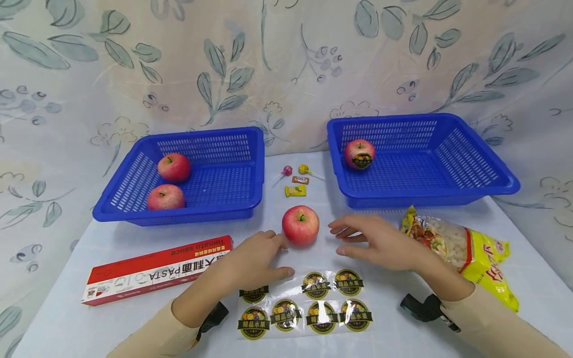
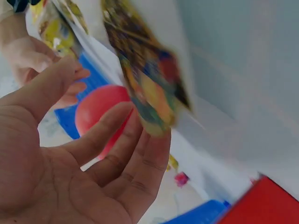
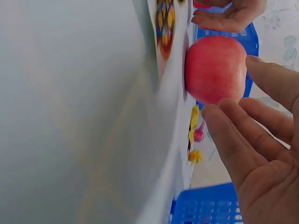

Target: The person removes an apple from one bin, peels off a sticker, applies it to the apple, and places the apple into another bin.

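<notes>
A red apple stands on the table between the two hands, stem up. The left hand is at its left side, fingers loosely bent and thumb spread, holding nothing. To the apple's right, the right hand reaches toward it with relaxed fingers and a gap between. In the right wrist view, the apple shows a plain red side beyond the fingertips. A clear sheet of round black fruit stickers lies just in front of the apple, partly covered by the left hand.
Two apples sit in the left blue basket; the right blue basket has one stickered apple. Two lollipops and two small wrapped candies lie between the baskets. A pasta box is at left, a yellow food bag at right.
</notes>
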A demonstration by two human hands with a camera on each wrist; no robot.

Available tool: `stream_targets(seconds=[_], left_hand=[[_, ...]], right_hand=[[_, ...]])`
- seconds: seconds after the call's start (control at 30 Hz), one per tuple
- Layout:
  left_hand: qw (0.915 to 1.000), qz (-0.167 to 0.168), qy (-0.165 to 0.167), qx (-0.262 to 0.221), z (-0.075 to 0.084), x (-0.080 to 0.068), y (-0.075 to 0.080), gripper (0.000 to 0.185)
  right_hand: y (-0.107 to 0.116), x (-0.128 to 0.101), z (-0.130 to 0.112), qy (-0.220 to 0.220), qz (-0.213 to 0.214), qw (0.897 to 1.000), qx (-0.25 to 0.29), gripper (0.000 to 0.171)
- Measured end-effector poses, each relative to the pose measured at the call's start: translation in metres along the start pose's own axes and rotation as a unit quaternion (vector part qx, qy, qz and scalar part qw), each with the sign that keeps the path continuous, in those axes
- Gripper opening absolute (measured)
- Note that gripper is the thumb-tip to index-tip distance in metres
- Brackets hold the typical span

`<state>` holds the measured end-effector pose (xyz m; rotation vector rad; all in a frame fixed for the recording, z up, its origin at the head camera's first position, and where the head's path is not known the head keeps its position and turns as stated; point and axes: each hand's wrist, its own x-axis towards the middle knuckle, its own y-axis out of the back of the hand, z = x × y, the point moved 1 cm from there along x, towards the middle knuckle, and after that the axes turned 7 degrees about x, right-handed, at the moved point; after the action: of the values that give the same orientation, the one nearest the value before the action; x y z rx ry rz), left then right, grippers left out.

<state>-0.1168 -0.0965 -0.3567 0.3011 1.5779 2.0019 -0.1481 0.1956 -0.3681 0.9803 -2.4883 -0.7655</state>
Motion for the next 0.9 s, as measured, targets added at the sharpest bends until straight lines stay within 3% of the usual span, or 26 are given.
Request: stream_targets(seconds=[0.23, 0.4, 0.67, 0.9], left_hand=[[0.9985, -0.031, -0.034, 0.029, 0.012, 0.000, -0.004, 0.046], [0.9977, -0.050, -0.026, 0.038, 0.018, -0.002, -0.010, 0.045], [0.9970, -0.047, -0.017, 0.059, 0.023, -0.001, -0.015, 0.041], [0.9976, -0.056, -0.025, 0.034, 0.019, -0.001, -0.020, 0.031]], right_hand=[[-0.017, 0.005, -0.007, 0.054, -0.029, 0.998, -0.015, 0.029], [-0.028, 0.006, -0.011, 0.068, -0.062, 0.996, -0.016, 0.028], [-0.037, 0.010, -0.013, 0.067, -0.088, 0.994, -0.014, 0.024], [-0.046, 0.013, -0.016, 0.040, -0.132, 0.990, -0.018, 0.022]])
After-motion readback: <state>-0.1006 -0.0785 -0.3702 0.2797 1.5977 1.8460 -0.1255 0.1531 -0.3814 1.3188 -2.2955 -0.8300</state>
